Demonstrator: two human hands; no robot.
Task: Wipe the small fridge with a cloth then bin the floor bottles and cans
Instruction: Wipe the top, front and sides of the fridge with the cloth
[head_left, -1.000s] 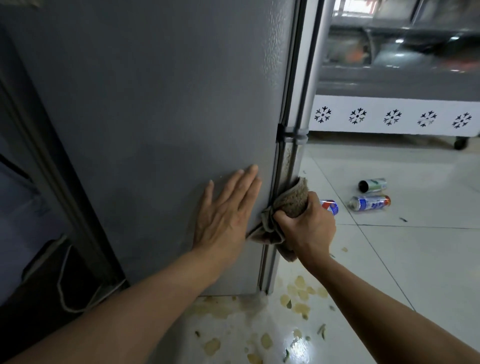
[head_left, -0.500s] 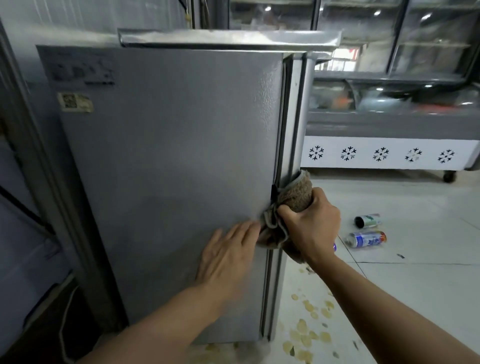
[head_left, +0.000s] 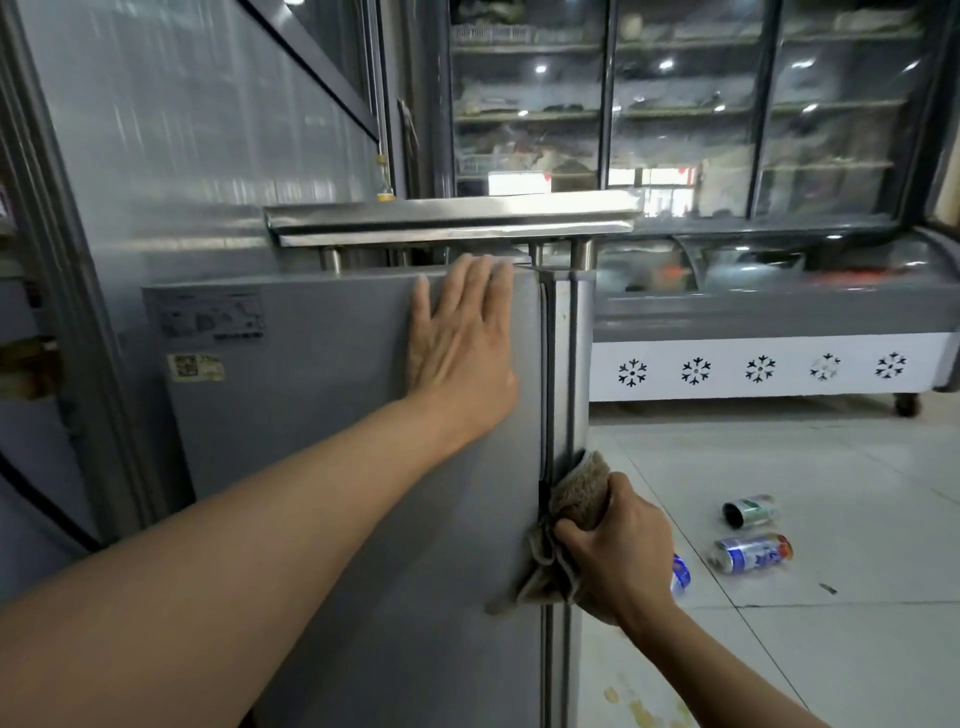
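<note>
The small grey fridge (head_left: 322, 415) fills the middle of the view, its side panel facing me. My left hand (head_left: 460, 338) lies flat and open against that panel near its top right corner. My right hand (head_left: 618, 545) grips a bunched brown cloth (head_left: 576, 499) pressed to the fridge's front door edge at mid height. On the white tiled floor to the right lie a green-and-white can (head_left: 750, 511) and a blue can (head_left: 753, 552). A third blue can (head_left: 679, 574) shows partly behind my right hand.
A steel shelf (head_left: 447, 218) on short legs sits on the fridge top. A chest freezer (head_left: 769, 364) with snowflake marks stands at the back right, glass display coolers (head_left: 675, 104) behind it. Yellowish stains (head_left: 639, 712) mark the floor by the fridge base.
My left hand has slid up the side panel from mid height to near the top corner. My view has tilted up. The right hand with the cloth stays on the door edge.
</note>
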